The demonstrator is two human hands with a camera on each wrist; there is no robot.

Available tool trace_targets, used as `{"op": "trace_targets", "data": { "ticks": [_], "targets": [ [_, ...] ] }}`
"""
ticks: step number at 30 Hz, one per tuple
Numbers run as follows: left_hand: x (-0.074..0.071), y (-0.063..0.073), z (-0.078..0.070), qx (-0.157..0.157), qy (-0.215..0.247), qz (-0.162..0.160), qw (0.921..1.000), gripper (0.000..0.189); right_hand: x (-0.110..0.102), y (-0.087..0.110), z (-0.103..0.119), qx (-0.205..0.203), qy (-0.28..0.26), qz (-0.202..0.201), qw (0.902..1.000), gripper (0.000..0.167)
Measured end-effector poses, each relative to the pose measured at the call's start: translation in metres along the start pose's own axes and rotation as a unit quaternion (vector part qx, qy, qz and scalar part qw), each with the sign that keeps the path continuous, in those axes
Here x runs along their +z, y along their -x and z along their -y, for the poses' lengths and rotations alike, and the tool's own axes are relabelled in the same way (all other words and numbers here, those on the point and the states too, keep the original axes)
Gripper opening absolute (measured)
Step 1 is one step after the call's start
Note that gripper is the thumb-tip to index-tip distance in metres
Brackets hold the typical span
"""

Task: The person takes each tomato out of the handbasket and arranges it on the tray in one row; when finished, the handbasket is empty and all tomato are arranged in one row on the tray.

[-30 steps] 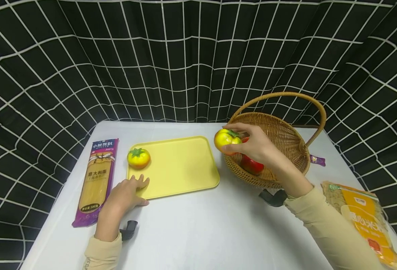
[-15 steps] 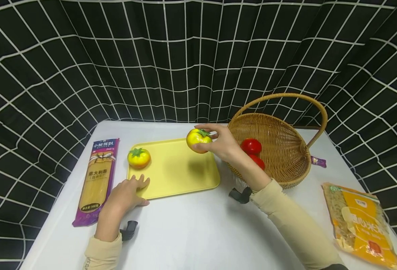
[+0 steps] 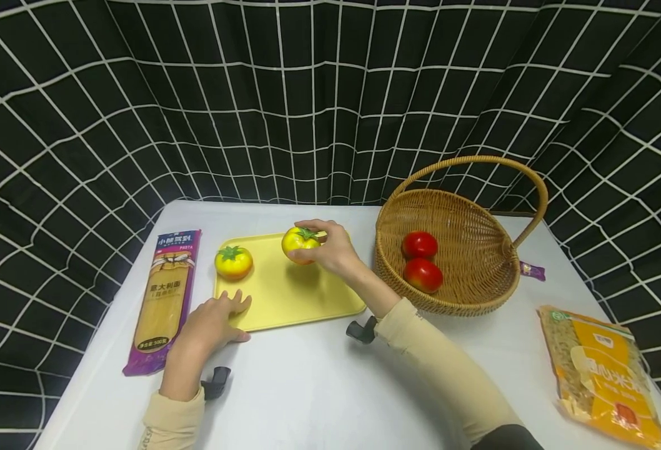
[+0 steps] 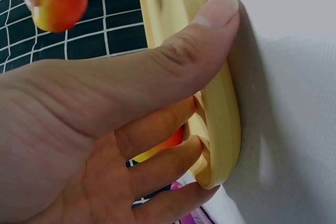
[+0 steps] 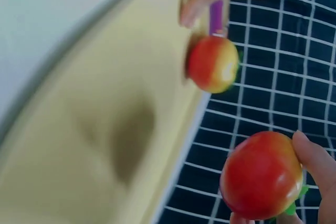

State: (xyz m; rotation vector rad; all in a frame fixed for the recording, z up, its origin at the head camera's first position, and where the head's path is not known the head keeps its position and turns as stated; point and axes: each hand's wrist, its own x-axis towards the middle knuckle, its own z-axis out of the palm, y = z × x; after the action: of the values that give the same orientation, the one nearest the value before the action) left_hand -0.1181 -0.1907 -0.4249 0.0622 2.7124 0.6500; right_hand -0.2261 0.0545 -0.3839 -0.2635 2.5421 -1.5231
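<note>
My right hand (image 3: 330, 250) holds a yellow-and-red tomato (image 3: 298, 244) with a green leafy top, above the yellow tray (image 3: 285, 300); the tray shows a shadow beneath. In the right wrist view, the thumb and fingertips grip this tomato (image 5: 261, 177) from its leafy side. A second such tomato (image 3: 233, 262) sits at the tray's left end. My left hand (image 3: 209, 322) holds the tray's near left corner. In the left wrist view, its thumb lies across the outside of the tray's rim (image 4: 223, 119) and its fingers reach to the inner side.
A wicker basket (image 3: 477, 250) with a tall handle stands right of the tray, with two shiny red fruits (image 3: 423, 275) inside. A pasta pack (image 3: 164, 300) lies at left, an orange grain bag (image 3: 606, 375) at right. A small purple packet (image 3: 533, 270) lies behind the basket.
My right hand has carried the tomato left from the basket to above the tray's middle. Both red fruits in the basket now show fully. My left hand stays at the tray corner.
</note>
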Motion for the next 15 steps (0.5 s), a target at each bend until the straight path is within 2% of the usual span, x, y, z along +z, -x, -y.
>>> {"op": "trace_targets", "data": {
  "ticks": [8, 15],
  "targets": [
    [0.001, -0.001, 0.0, -0.002, -0.001, 0.0, 1.0, 0.077, 0.029, -0.012, -0.014, 0.017, -0.01, -0.01, 0.9998, 0.059],
    [0.001, -0.001, 0.0, -0.005, -0.003, 0.0, 1.0, 0.077, 0.052, -0.02, -0.016, 0.043, -0.013, 0.006, 0.999, 0.06]
  ]
}}
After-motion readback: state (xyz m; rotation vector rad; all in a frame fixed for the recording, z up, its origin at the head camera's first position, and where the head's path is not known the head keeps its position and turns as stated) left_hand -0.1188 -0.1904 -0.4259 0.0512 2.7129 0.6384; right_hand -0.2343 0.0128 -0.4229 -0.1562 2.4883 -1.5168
